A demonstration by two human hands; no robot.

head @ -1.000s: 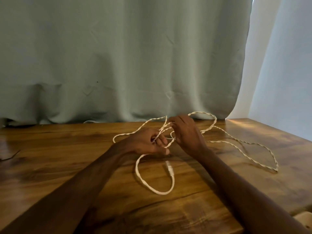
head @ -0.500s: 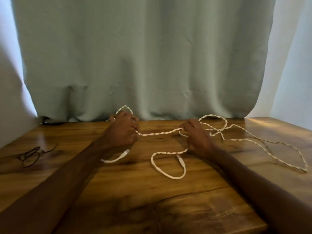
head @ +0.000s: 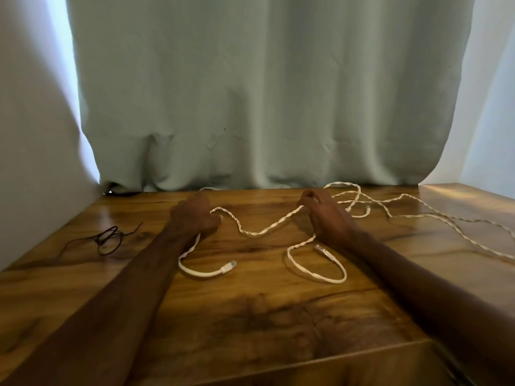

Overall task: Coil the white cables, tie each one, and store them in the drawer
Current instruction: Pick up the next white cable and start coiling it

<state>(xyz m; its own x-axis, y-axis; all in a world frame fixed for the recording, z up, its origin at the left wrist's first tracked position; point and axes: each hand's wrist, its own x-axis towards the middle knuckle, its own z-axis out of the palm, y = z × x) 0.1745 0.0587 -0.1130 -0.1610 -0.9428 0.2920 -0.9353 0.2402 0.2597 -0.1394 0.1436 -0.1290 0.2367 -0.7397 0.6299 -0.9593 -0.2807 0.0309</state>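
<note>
One glossy wooden table [head: 250,316], left hand [head: 195,215] gripped the twisted, ropy white cables [head: 264,231], right hand [head: 326,215] pinched them, three plug ends [head: 230,265] showed, one looped dark wire [head: 108,239] lay aside.

On a table [head: 250,316] set before a hanging curtain [head: 264,93], the left hand [head: 195,218] and right hand [head: 326,215] each grip a cable [head: 262,231] that sags between them; plug ends [head: 230,265] curl nearer the person, more slack sprawls right toward the table's edge, and a thin wire [head: 107,239] lies well apart at left
</note>
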